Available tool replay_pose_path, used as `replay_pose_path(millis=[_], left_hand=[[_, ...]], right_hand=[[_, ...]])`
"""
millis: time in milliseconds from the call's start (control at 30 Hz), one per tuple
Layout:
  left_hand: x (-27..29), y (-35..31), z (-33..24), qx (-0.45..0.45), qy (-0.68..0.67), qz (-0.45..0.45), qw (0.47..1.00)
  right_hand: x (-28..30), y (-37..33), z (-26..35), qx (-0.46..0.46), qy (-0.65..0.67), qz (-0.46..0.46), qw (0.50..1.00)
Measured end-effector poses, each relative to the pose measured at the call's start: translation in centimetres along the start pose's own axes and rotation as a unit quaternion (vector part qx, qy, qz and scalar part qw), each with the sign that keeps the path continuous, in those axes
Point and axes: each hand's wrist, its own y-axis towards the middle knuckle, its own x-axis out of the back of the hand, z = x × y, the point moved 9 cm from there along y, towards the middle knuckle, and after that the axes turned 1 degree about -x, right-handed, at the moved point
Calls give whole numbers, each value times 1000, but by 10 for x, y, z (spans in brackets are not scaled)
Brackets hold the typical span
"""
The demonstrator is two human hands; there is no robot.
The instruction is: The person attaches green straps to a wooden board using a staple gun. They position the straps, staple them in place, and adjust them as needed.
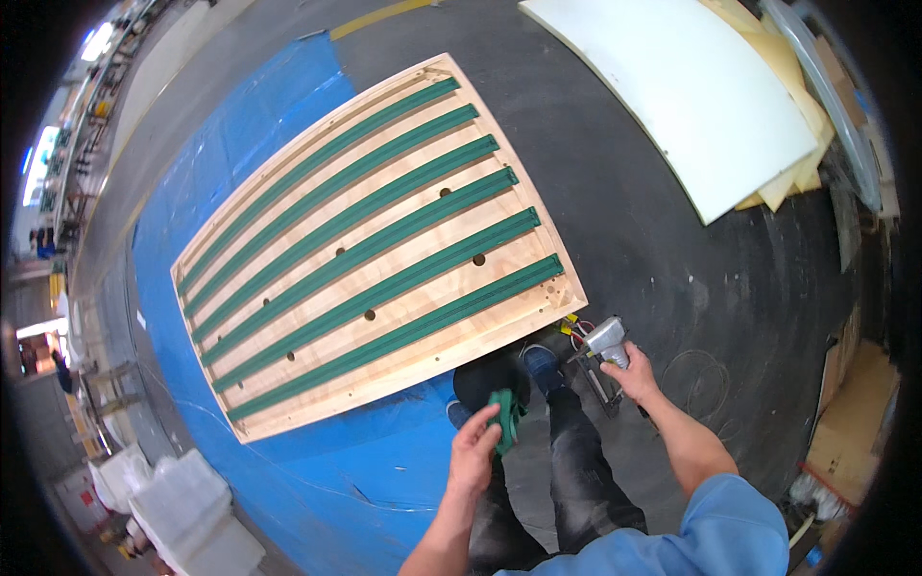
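Observation:
A folded length of green webbing is pinched between the fingers of my left hand, above my legs. My right hand grips the handle of a metal staple gun, just off the near right corner of a large wooden panel frame. Across that frame run several parallel green webbing straps, with round holes in the wood between some of them. Neither hand touches the frame. My fingers partly hide the webbing and the gun's handle.
Blue sheeting lies under the frame. White foam sheets over yellow ones are at the far right. A thin hose loops on the dark floor. Brown boards stand right; white wrapped blocks sit lower left.

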Motion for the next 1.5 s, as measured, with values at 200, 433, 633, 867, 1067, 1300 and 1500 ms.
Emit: replay_pose_path(millis=[200,433,633,867,1067,1300,1500], left_hand=[[-27,102,-47,-67,126,95,985],[-73,160,-46,-345,600,202,693],[-66,177,-9,-476,666,207,536],[-53,177,-5,-558,609,169,537],[-35,182,4,-550,601,164,557],[-38,176,-2,-523,584,149,603],[-44,170,-10,-507,573,139,629]], right_hand=[[-40,19,-90,-129,35,-47,990],[-111,114,-178,-173,116,-112,972],[-144,176,-232,-160,115,-129,972],[-161,215,-278,-167,129,-112,971],[-165,214,-277,-143,109,-136,974],[-162,208,-271,-84,-34,-164,982],[-127,184,-259,-105,-78,-218,967]])
